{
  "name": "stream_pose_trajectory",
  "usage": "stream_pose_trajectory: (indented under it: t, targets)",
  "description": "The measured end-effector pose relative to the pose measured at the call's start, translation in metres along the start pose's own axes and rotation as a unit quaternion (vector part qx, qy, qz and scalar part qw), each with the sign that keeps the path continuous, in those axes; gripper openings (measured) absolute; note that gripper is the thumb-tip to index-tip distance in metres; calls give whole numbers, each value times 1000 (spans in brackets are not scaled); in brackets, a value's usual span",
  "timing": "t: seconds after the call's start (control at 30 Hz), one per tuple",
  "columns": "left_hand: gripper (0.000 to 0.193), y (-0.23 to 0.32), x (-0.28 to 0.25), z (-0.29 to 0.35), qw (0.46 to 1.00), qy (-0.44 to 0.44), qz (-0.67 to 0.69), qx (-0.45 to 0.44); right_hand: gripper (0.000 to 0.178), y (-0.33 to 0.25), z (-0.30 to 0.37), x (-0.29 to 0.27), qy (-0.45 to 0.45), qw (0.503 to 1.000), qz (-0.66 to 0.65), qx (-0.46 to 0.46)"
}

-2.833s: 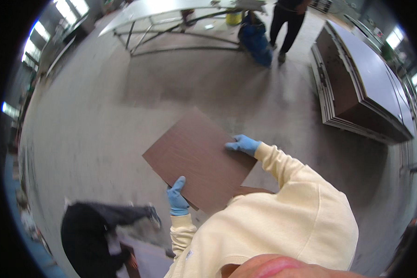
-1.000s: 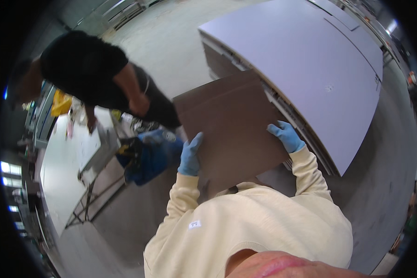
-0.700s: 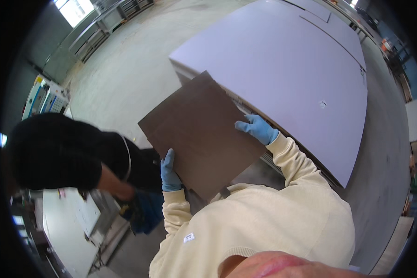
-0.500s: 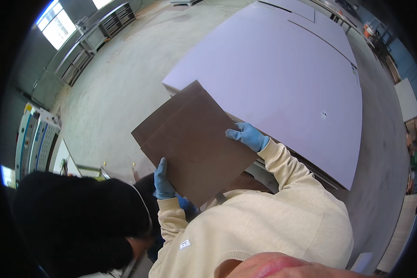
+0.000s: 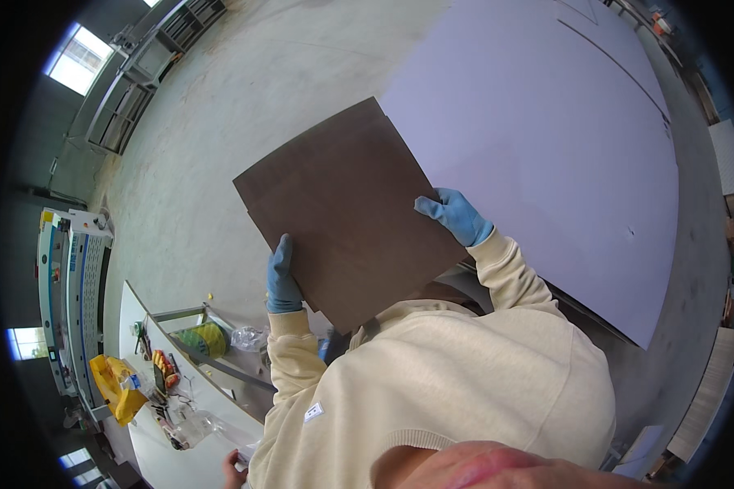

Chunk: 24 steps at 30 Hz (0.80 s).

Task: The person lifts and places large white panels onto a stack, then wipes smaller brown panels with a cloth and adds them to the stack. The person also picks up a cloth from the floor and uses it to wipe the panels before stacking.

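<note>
Dark brown flat panels [image 5: 347, 216], seemingly stacked with slightly offset edges, are held tilted in front of my chest. My left hand [image 5: 282, 281], in a blue glove, grips their left edge with the thumb on top. On the right edge, my right hand [image 5: 458, 218], gloved in the same blue, clasps the panels with its thumb over the upper face. The fingers beneath the panels are hidden on both sides.
Right of me lies a broad stack of pale lilac sheets [image 5: 538, 155]. At lower left stands a white table [image 5: 151, 444] with a yellow bag [image 5: 116, 389], tools and clear plastic; another person's hand [image 5: 235, 470] is at its edge. A machine [image 5: 73, 277] stands farther left.
The panels and both hands have shifted slightly up in view. The co-worker in black has moved almost out of sight at lower left, uncovering the white table.
</note>
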<state>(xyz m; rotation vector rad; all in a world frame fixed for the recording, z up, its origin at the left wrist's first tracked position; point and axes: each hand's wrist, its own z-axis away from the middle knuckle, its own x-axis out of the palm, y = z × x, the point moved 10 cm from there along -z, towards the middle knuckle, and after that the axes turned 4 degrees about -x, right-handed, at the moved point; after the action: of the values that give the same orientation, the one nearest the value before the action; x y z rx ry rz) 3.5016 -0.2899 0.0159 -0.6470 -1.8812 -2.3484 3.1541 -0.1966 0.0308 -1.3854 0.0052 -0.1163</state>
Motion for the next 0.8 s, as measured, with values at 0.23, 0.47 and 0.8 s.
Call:
stream_pose_trajectory:
  t: [0.23,0.47,0.8]
  targets:
    - [58,45,-151,-103,991,122,51,-20,47,-49,-143,89,-28,999,-38,1]
    - [41,87,-300,-253,983,120,66,-118,39,-59,-275,175,29,985,-172,7]
    - [52,171,-345,-488,992,20,26,-124,34,-96,-373,106,313,936,-136,-86]
